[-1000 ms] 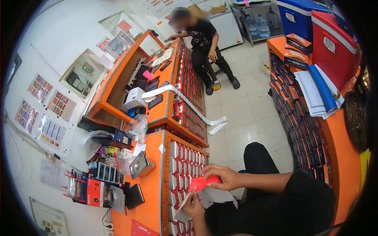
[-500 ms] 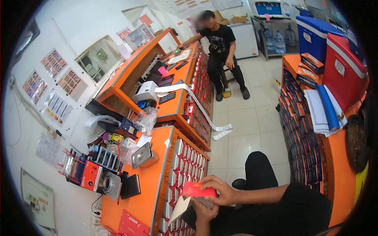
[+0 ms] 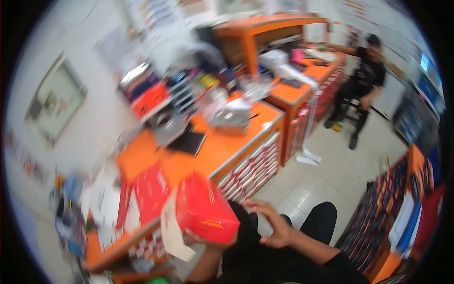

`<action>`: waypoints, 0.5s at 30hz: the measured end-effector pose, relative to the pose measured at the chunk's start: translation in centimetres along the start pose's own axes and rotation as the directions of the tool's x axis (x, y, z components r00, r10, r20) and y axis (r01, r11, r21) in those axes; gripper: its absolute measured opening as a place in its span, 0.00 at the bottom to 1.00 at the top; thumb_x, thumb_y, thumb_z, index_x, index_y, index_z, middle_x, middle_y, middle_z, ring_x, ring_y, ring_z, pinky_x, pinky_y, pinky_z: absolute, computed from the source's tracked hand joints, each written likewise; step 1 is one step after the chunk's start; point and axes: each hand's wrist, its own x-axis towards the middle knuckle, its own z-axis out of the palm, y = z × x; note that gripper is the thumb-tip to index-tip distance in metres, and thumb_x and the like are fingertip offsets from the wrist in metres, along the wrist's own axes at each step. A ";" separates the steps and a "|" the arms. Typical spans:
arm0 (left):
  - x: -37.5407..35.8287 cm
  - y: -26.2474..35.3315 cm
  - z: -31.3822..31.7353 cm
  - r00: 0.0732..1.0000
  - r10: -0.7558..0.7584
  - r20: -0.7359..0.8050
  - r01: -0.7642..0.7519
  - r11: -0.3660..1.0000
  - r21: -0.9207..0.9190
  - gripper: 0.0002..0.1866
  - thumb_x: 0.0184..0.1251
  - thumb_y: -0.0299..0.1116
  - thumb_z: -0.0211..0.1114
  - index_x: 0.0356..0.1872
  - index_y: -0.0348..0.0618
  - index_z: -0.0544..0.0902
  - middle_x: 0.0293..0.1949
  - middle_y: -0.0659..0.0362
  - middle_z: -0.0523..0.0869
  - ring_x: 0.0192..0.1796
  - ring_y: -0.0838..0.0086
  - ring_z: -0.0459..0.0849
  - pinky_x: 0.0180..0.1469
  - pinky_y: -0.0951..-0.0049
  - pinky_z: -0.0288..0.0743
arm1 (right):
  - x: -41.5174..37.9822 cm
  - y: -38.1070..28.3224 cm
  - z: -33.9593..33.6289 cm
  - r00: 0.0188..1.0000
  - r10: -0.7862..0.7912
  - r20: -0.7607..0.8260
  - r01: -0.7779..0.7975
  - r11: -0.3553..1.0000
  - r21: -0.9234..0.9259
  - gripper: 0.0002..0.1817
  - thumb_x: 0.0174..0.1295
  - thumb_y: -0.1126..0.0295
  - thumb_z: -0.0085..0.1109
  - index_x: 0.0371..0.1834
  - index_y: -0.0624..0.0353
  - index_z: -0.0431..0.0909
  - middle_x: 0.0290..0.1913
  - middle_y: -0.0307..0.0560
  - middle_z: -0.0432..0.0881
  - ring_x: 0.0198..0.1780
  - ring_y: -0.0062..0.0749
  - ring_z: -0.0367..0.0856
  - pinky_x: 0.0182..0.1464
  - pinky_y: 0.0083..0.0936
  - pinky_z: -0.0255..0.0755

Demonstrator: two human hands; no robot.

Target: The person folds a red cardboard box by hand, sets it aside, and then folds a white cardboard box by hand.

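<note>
A red carton (image 3: 205,208) with printed lettering and a pale flap hanging at its left stands at the lower middle of the view. Beneath it is my left hand (image 3: 208,240), holding it from below with the fingers partly hidden. To the carton's right, apart from it, my right hand (image 3: 273,223) has its thumb and fingers spread and holds nothing. Behind the carton, red printed sheets (image 3: 150,189) lie on the orange counter (image 3: 189,165).
A black notebook (image 3: 187,142), a metal container (image 3: 230,118) and a red machine (image 3: 150,102) stand on the counter. Stacked boxes (image 3: 373,213) fill the right shelf. A person in black (image 3: 366,78) sits at the back right. Much is blurred.
The view has swung left. The red carton looks larger and more opened out, now raised on my left hand. My right hand has let go of it and spread its fingers.
</note>
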 end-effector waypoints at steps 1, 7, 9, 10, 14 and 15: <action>0.6 -1.8 0.6 0.991 -0.123 -0.055 0.119 0.991 -0.063 0.52 0.67 0.34 0.68 0.79 0.39 0.36 0.73 0.38 0.57 0.67 0.42 0.71 0.69 0.44 0.69 | 0.1 0.8 -0.3 0.997 0.055 0.051 -0.057 0.998 0.041 0.42 0.65 0.42 0.62 0.73 0.60 0.61 0.72 0.61 0.65 0.75 0.53 0.63 0.75 0.49 0.55; -0.1 -18.3 5.1 0.573 -0.643 -0.509 0.337 0.751 -0.569 0.62 0.53 0.23 0.74 0.80 0.43 0.35 0.78 0.42 0.37 0.77 0.52 0.56 0.72 0.49 0.63 | -6.1 11.2 -2.2 0.715 0.695 0.070 -0.683 0.675 0.278 0.22 0.73 0.61 0.57 0.64 0.61 0.72 0.59 0.52 0.78 0.56 0.38 0.83 0.61 0.34 0.74; 1.1 -24.5 3.8 0.648 -0.479 -0.592 0.351 0.878 -0.326 0.61 0.52 0.22 0.73 0.79 0.37 0.36 0.77 0.39 0.40 0.75 0.51 0.60 0.70 0.53 0.68 | -13.0 18.1 -3.0 0.492 0.869 -0.053 -0.850 0.492 0.189 0.19 0.74 0.60 0.54 0.61 0.59 0.73 0.55 0.49 0.82 0.52 0.38 0.84 0.55 0.33 0.75; 1.1 -27.1 3.7 0.632 -0.538 -0.558 0.383 0.843 -0.379 0.59 0.53 0.22 0.72 0.79 0.37 0.37 0.77 0.39 0.41 0.74 0.51 0.62 0.69 0.53 0.69 | -16.8 21.4 -3.4 0.355 0.931 -0.086 -0.905 0.365 0.218 0.20 0.74 0.58 0.54 0.61 0.58 0.73 0.53 0.49 0.82 0.50 0.38 0.85 0.53 0.33 0.76; -1.7 -38.8 8.8 0.718 -0.672 -0.181 0.577 0.720 -0.385 0.56 0.52 0.22 0.69 0.79 0.36 0.41 0.77 0.36 0.50 0.73 0.50 0.66 0.68 0.58 0.71 | -30.9 28.8 -3.9 -0.090 0.992 -0.091 -0.967 -0.065 0.247 0.23 0.72 0.52 0.56 0.60 0.56 0.74 0.51 0.47 0.82 0.44 0.36 0.85 0.45 0.34 0.79; -1.8 -40.9 10.1 0.761 -0.648 -0.039 0.621 0.744 -0.247 0.55 0.52 0.22 0.68 0.80 0.36 0.43 0.76 0.36 0.53 0.73 0.49 0.66 0.68 0.59 0.72 | -31.2 29.9 -4.3 -0.094 0.992 -0.086 -0.964 -0.069 0.259 0.23 0.72 0.52 0.56 0.60 0.56 0.74 0.51 0.47 0.82 0.44 0.36 0.85 0.45 0.34 0.79</action>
